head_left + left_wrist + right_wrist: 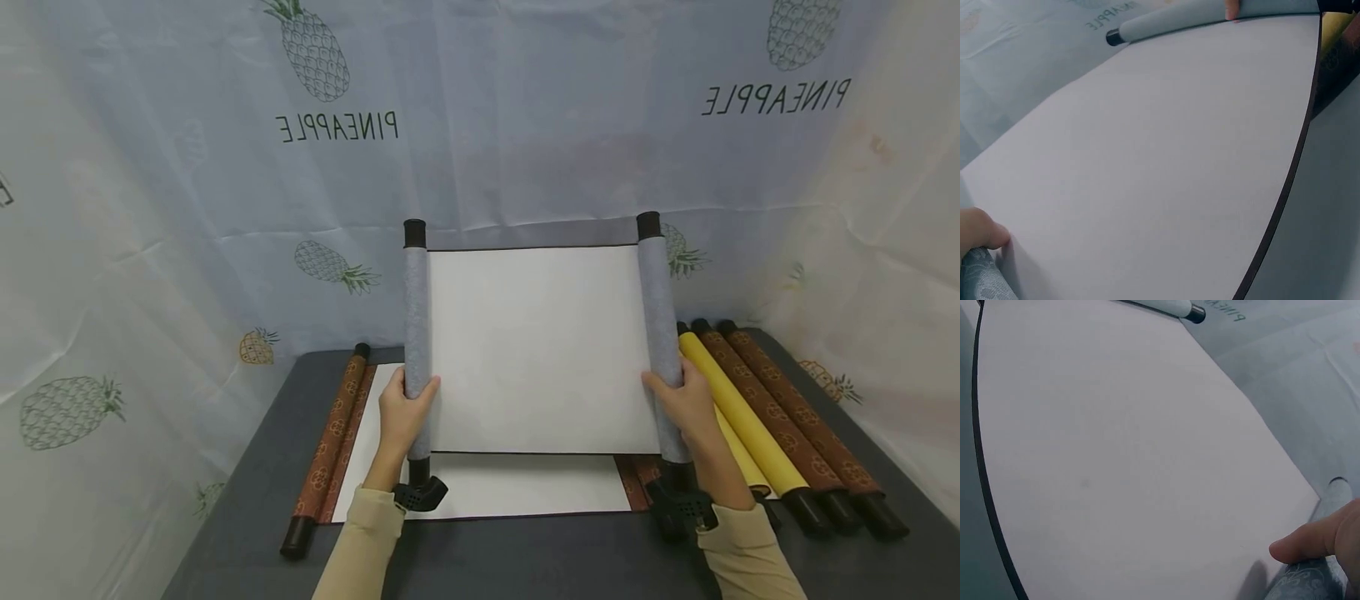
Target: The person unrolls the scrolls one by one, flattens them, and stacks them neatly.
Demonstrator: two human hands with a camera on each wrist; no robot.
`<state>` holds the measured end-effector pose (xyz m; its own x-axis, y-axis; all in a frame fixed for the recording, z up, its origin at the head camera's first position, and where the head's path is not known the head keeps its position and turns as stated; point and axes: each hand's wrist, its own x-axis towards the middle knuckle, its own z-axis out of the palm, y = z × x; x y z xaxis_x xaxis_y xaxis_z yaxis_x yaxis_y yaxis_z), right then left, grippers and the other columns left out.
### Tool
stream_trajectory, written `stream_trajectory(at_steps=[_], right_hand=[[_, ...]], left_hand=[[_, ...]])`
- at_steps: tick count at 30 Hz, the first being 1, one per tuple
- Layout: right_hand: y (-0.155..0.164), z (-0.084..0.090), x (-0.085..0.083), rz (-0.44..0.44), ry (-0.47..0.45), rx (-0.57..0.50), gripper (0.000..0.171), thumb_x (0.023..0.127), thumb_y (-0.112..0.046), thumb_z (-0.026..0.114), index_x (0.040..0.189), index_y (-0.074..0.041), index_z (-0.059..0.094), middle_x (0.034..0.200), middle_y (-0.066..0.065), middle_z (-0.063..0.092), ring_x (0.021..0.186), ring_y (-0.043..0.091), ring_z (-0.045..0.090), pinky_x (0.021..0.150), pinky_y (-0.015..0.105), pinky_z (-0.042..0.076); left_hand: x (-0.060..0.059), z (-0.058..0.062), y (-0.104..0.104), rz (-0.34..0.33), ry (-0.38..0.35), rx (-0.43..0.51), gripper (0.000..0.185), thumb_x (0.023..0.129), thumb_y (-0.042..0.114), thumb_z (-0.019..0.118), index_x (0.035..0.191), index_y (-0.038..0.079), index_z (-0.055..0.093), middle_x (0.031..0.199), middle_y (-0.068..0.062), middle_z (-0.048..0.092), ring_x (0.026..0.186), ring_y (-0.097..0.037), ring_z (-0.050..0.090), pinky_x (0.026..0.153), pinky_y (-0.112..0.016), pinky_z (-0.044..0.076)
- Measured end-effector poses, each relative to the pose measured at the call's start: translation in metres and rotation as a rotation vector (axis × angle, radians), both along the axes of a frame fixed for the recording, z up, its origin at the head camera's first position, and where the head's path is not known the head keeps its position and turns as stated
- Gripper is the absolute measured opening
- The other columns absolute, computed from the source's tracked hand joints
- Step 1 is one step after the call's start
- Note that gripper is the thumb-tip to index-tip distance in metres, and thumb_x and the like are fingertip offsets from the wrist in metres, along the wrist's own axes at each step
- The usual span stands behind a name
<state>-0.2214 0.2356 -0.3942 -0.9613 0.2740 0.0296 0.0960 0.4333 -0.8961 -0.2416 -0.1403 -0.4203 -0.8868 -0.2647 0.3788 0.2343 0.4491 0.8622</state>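
I hold a grey scroll upright above the table, its blank white sheet (540, 350) stretched between two grey rollers. My left hand (402, 410) grips the left roller (415, 308) near its lower end. My right hand (684, 402) grips the right roller (656, 300) at the same height. Both rollers end in black knobs. The left wrist view shows the white sheet (1160, 162) with the far roller (1210, 15), and my thumb (982, 228) at the bottom left. In the right wrist view my thumb (1313, 540) lies on the near roller (1310, 578).
Under the held scroll lies another one, partly unrolled (510, 492) with a brown patterned roller (330, 442) at the left, on a dark grey table (525, 558). A yellow scroll (742, 417) and two brown rolled scrolls (795, 417) lie at the right. A pineapple-print cloth (480, 117) hangs behind.
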Motion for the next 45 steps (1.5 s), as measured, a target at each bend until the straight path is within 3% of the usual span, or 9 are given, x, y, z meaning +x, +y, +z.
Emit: stream_trajectory(at_steps=[4, 9, 16, 21, 27, 31, 36, 45], right_hand=[[0.000, 0.002, 0.000, 0.022, -0.045, 0.000, 0.069, 0.096, -0.025, 0.051, 0.150, 0.006, 0.019, 0.146, 0.033, 0.035, 0.128, 0.047, 0.041, 0.105, 0.063, 0.034], [-0.002, 0.004, 0.000, 0.022, -0.064, -0.027, 0.067, 0.099, -0.024, 0.047, 0.149, 0.007, 0.016, 0.149, 0.034, 0.030, 0.133, 0.048, 0.035, 0.109, 0.065, 0.029], [-0.005, 0.001, 0.000, -0.061, 0.037, -0.012, 0.056, 0.096, -0.017, 0.046, 0.141, 0.011, 0.028, 0.139, 0.034, 0.039, 0.124, 0.045, 0.042, 0.099, 0.060, 0.036], [-0.005, -0.001, 0.000, -0.093, 0.095, 0.015, 0.052, 0.093, -0.016, 0.046, 0.135, 0.013, 0.035, 0.128, 0.032, 0.047, 0.111, 0.040, 0.049, 0.085, 0.046, 0.042], [-0.002, -0.003, 0.000, -0.132, 0.110, 0.052, 0.050, 0.091, -0.026, 0.052, 0.126, 0.009, 0.039, 0.108, 0.025, 0.052, 0.085, 0.027, 0.052, 0.063, 0.028, 0.040], [0.000, -0.005, -0.002, -0.124, 0.100, 0.051, 0.064, 0.088, -0.033, 0.064, 0.129, 0.008, 0.036, 0.112, 0.023, 0.050, 0.090, 0.026, 0.051, 0.064, 0.028, 0.039], [0.002, -0.006, -0.004, -0.118, 0.071, 0.040, 0.078, 0.081, -0.037, 0.075, 0.131, 0.007, 0.035, 0.117, 0.021, 0.047, 0.099, 0.029, 0.049, 0.069, 0.030, 0.039], [0.007, -0.004, -0.003, -0.123, 0.079, 0.084, 0.070, 0.083, -0.033, 0.073, 0.130, 0.007, 0.039, 0.113, 0.021, 0.051, 0.090, 0.022, 0.048, 0.067, 0.028, 0.038]], left_hand=[[-0.001, -0.002, -0.002, -0.015, -0.004, -0.003, 0.038, 0.088, 0.015, 0.068, 0.117, -0.007, 0.056, 0.102, -0.027, 0.066, 0.085, -0.035, 0.065, 0.069, -0.034, 0.050], [-0.001, -0.001, -0.003, -0.064, -0.057, 0.040, 0.044, 0.092, 0.015, 0.061, 0.129, -0.007, 0.047, 0.115, -0.028, 0.061, 0.102, -0.039, 0.062, 0.082, -0.044, 0.050], [0.003, 0.005, 0.000, -0.053, -0.094, 0.093, 0.044, 0.094, 0.017, 0.057, 0.131, -0.004, 0.046, 0.123, -0.027, 0.059, 0.115, -0.040, 0.058, 0.096, -0.053, 0.046], [0.004, 0.005, 0.002, -0.021, -0.087, 0.085, 0.044, 0.093, 0.017, 0.057, 0.130, -0.005, 0.048, 0.121, -0.027, 0.061, 0.112, -0.039, 0.060, 0.093, -0.051, 0.048], [0.002, 0.002, 0.002, 0.040, -0.066, 0.059, 0.043, 0.090, 0.025, 0.065, 0.121, -0.003, 0.055, 0.102, -0.023, 0.066, 0.088, -0.032, 0.063, 0.070, -0.034, 0.048], [0.001, 0.001, 0.001, 0.046, -0.095, 0.053, 0.056, 0.080, 0.035, 0.077, 0.118, -0.001, 0.056, 0.101, -0.019, 0.065, 0.086, -0.028, 0.062, 0.070, -0.031, 0.048], [0.003, 0.001, -0.001, 0.026, -0.105, 0.057, 0.065, 0.072, 0.030, 0.085, 0.120, -0.002, 0.055, 0.109, -0.020, 0.064, 0.095, -0.031, 0.063, 0.078, -0.040, 0.051], [0.001, 0.001, -0.005, 0.015, -0.088, 0.041, 0.066, 0.072, 0.028, 0.084, 0.123, -0.002, 0.055, 0.112, -0.022, 0.064, 0.100, -0.034, 0.062, 0.081, -0.042, 0.051]])
